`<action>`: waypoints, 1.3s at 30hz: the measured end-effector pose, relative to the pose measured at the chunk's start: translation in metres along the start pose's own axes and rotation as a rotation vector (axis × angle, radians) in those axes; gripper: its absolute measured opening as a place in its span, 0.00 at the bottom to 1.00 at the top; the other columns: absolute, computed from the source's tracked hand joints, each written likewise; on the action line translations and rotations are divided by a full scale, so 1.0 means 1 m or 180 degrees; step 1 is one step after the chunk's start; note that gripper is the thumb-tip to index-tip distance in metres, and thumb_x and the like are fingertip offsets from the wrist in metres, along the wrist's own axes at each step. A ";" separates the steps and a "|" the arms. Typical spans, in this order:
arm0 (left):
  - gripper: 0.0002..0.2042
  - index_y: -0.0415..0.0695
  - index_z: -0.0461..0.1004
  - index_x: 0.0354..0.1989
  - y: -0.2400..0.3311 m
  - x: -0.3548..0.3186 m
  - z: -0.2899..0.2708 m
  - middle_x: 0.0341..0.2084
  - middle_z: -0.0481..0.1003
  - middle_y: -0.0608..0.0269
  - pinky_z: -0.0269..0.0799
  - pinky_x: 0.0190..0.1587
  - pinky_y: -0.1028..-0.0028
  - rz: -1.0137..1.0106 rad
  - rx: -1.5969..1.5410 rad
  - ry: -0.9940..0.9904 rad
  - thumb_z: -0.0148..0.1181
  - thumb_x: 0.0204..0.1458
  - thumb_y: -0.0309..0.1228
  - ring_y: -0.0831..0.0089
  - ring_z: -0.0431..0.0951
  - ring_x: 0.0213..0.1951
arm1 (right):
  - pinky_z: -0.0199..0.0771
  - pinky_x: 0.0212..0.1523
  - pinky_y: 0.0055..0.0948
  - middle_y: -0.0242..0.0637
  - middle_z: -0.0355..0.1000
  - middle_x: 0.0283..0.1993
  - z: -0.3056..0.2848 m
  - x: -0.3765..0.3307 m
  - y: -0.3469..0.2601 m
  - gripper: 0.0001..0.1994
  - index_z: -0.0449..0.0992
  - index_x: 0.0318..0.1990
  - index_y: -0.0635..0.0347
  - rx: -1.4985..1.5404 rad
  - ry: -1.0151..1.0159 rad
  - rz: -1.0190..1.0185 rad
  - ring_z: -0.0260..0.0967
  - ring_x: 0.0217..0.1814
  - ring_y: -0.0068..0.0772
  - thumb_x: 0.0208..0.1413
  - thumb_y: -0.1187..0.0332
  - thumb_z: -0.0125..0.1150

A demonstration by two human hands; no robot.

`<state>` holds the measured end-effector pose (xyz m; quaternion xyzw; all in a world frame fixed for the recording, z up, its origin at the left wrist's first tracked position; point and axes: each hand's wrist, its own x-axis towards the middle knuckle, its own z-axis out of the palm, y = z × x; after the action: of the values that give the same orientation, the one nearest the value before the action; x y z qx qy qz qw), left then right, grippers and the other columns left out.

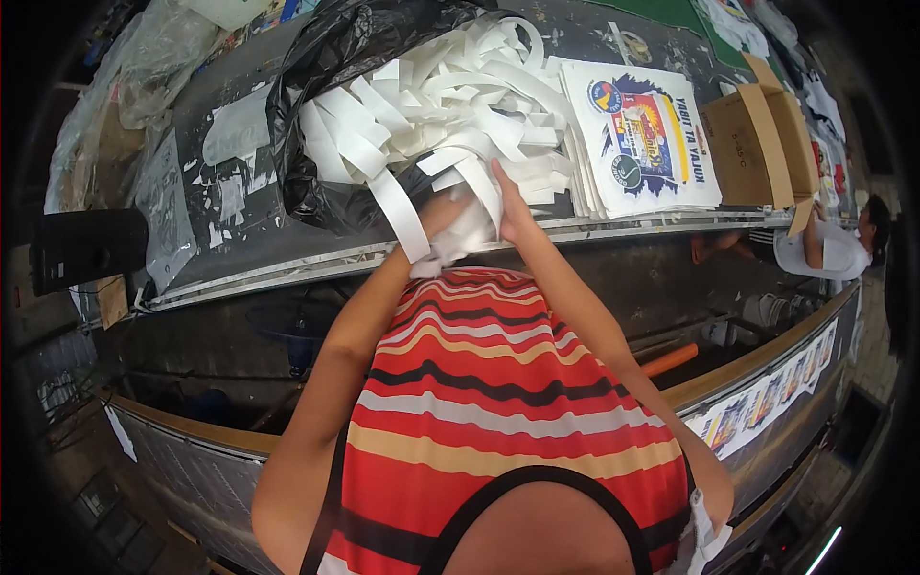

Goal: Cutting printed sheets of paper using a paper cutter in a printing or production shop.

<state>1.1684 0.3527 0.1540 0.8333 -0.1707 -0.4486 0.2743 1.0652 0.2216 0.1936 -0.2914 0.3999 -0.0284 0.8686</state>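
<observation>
A big heap of white strips (460, 86), flat and ribbon-like, spills from a black plastic bag (321, 67) on the dark table in front of me. My left hand (444, 213) is at the near edge of the heap, mostly covered by strips and by a blurred, crumpled white bundle (467, 233). On the bundle's other side my right hand (515, 209) closes against the white strips, its fingers partly hidden. One long strip (400, 213) hangs down across my left wrist.
Right of the heap lies a stack of printed white sheets (642, 144), with an open cardboard box (762, 144) beyond it. A black box-like object (89, 249) stands at the table's left end, near clear plastic sheeting (158, 67). Another person (815, 244) sits at far right.
</observation>
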 end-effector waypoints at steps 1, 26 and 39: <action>0.30 0.36 0.73 0.58 0.010 -0.001 0.014 0.55 0.75 0.38 0.67 0.60 0.58 0.0001 0.0074 -0.0169 0.65 0.50 0.44 0.47 0.75 0.58 | 0.75 0.55 0.51 0.56 0.63 0.65 -0.001 0.007 0.001 0.50 0.54 0.69 0.62 0.0003 -0.0002 -0.0008 0.70 0.59 0.51 0.50 0.38 0.70; 0.20 0.35 0.75 0.50 0.103 -0.129 -0.305 0.42 0.79 0.43 0.71 0.55 0.55 0.1426 0.0462 0.2070 0.62 0.54 0.37 0.48 0.78 0.49 | 0.70 0.58 0.38 0.48 0.74 0.56 0.175 0.033 -0.095 0.22 0.63 0.67 0.64 -0.3288 0.0548 -0.2091 0.73 0.54 0.40 0.69 0.65 0.50; 0.18 0.40 0.72 0.57 0.117 -0.150 -0.366 0.49 0.75 0.61 0.68 0.52 0.76 0.2160 -0.1009 0.2911 0.61 0.62 0.34 0.74 0.73 0.50 | 0.67 0.65 0.43 0.46 0.72 0.63 0.294 0.092 -0.112 0.20 0.79 0.57 0.49 -0.6984 -0.1737 -0.2140 0.68 0.66 0.47 0.60 0.53 0.57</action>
<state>1.3914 0.4509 0.4869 0.7897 -0.2231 0.0489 0.5694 1.3572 0.2449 0.3401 -0.9694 -0.0855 0.1665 0.1589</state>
